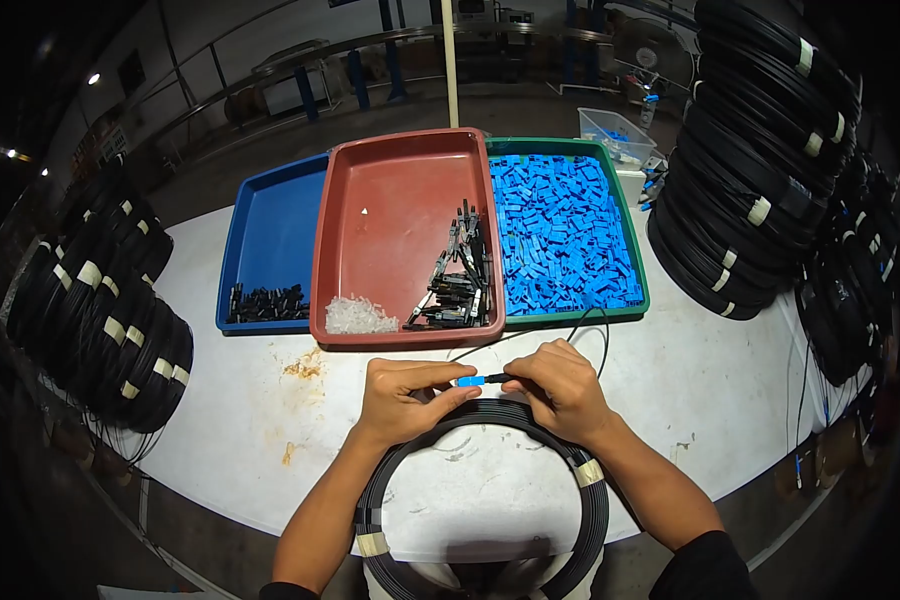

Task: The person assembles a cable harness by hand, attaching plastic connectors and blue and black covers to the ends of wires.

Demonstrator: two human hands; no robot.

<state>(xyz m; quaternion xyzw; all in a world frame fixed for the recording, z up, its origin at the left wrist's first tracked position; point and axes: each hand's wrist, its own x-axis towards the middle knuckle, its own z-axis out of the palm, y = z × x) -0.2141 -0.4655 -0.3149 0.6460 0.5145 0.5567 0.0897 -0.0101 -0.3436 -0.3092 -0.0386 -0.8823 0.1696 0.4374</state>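
My left hand (402, 398) pinches a small blue fiber-optic connector (471, 381) between thumb and fingertips. From the right, my right hand (562, 388) grips the black cable end (497, 378) that meets the connector. The cable loops up behind my right hand. Below both hands lies a coil of black cable (595, 510), bound with pale tape and reaching over the table's front edge. My fingertips partly hide the connector and the cable end.
Ahead stand a blue tray (273, 225) with black parts, a red tray (400, 180) with clear pieces and black parts, and a green tray (625, 215) full of blue pieces. Taped cable coils pile up at left (100, 310) and right (760, 150). A clear bin (615, 135) stands behind.
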